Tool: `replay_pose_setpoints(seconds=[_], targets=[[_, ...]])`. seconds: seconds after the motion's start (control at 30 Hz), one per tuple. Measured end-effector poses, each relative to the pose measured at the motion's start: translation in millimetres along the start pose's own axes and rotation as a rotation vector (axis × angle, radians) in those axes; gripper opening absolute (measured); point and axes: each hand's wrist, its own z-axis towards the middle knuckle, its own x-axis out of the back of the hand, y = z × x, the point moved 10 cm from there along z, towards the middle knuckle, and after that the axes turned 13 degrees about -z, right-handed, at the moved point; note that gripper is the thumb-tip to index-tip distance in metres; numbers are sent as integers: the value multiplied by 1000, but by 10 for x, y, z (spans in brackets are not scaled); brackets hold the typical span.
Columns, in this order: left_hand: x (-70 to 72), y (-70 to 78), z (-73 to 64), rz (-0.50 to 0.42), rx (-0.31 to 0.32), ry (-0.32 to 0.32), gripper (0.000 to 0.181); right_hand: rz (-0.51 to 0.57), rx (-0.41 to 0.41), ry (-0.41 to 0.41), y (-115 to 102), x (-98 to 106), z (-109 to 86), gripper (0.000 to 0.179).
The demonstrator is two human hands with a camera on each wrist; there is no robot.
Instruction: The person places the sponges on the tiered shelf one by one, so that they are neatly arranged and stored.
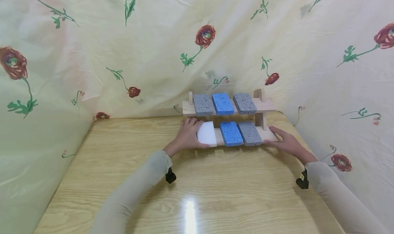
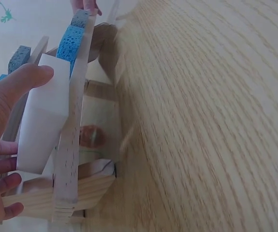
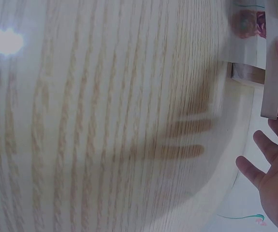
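Note:
A two-tier wooden shelf (image 1: 269, 105) stands at the back of the table. My left hand (image 1: 188, 134) grips a white sponge block (image 1: 207, 134) at the left end of the lower board; in the left wrist view the thumb lies over the white block (image 2: 47, 108) and the fingers are behind it. My right hand (image 1: 287, 143) holds the lower board's right end (image 1: 269, 135), thumb on the front edge, with other fingers spread past the end in the right wrist view. Right of the white block sit a blue sponge (image 1: 231, 134) and a grey sponge (image 1: 250, 133).
On the upper board lie a grey sponge (image 1: 203, 105), a blue sponge (image 1: 223, 104) and another grey sponge (image 1: 244, 103). Behind and beside the wood-grain table (image 1: 215, 193) hangs a flowered curtain (image 1: 154, 56), close to the shelf's back and right side.

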Motion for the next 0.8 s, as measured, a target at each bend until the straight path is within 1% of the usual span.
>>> replay_pose_setpoints(seconds=[0.67, 0.8], targets=[[-57, -26, 29, -6, 29, 1, 102, 1, 10, -4, -16, -7, 12, 93], [-69, -26, 27, 5, 36, -5, 101, 2, 11, -3, -21, -5, 8, 93]])
